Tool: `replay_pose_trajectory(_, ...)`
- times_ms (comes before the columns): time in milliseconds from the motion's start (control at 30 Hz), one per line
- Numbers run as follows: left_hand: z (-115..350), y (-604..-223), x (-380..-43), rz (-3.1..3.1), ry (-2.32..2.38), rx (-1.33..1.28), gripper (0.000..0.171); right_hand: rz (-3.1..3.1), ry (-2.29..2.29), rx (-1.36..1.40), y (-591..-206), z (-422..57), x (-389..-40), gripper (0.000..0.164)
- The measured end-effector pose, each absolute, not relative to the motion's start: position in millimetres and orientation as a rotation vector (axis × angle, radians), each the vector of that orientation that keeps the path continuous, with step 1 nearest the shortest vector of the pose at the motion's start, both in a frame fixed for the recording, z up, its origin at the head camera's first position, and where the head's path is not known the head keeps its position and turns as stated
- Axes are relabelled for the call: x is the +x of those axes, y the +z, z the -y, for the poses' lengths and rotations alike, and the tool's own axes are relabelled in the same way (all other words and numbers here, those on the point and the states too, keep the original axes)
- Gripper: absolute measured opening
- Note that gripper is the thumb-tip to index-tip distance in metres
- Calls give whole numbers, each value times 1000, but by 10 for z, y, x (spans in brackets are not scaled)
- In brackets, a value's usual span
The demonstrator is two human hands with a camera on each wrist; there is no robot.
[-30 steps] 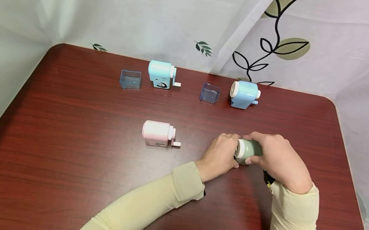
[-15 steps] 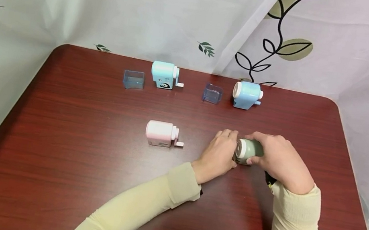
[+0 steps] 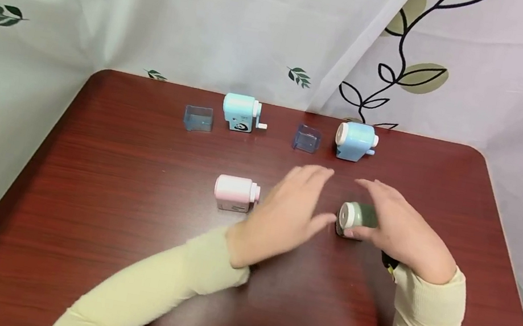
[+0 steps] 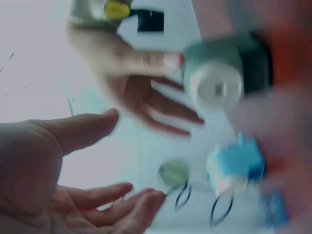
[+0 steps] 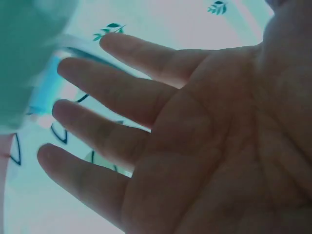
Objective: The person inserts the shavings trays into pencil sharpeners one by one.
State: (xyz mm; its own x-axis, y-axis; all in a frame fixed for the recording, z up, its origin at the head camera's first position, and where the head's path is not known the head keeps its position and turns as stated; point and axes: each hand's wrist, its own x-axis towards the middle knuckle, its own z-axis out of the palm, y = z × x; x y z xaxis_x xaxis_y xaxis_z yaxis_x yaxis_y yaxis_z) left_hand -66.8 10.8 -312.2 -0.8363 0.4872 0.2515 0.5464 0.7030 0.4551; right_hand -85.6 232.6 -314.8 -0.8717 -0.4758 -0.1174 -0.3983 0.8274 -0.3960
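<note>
A green crank pencil sharpener with a white round front stands on the table, its dark clear shavings drawer in place in the left wrist view. Beside it my right hand has its fingers spread, the thumb right at the sharpener's side. My left hand is in the air to the left, fingers apart and holding nothing. A pink crank sharpener stands just left of that hand, which hides its crank handle. In the right wrist view the green sharpener is a blur beyond the straight fingers.
Along the back edge stand a turquoise sharpener and a blue sharpener. Left of each lies a clear bluish drawer, one at the left and another near the middle. A white patterned curtain borders the dark red table.
My left hand has let go of the green sharpener's front and moved left. The right hand has loosened from the sharpener's body and its fingers have spread. The head view has shifted slightly.
</note>
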Motion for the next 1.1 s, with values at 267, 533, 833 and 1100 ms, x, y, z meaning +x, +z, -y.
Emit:
replay_pose_trajectory(267, 740, -2793, -1045, 2646, -840, -695, 56, -2867, -503, -844, -2843, -2137, -1017, 71)
replay_pose_trajectory(533, 1594, -2995, -1581, 2811, -815, -396, 61, -2829, -451, -932, -2629, -1778, -1397, 68)
replay_pose_trajectory(833, 2215, -3535, -1856, 3028, -852, -403, 82, -2750, -466, -981, -2759, -1255, -1782, 68)
replay_pose_trajectory(1100, 2448, -3751, -2048, 3146, -831, -388, 99, -2705, -407, -922, -2766, -914, -2053, 66)
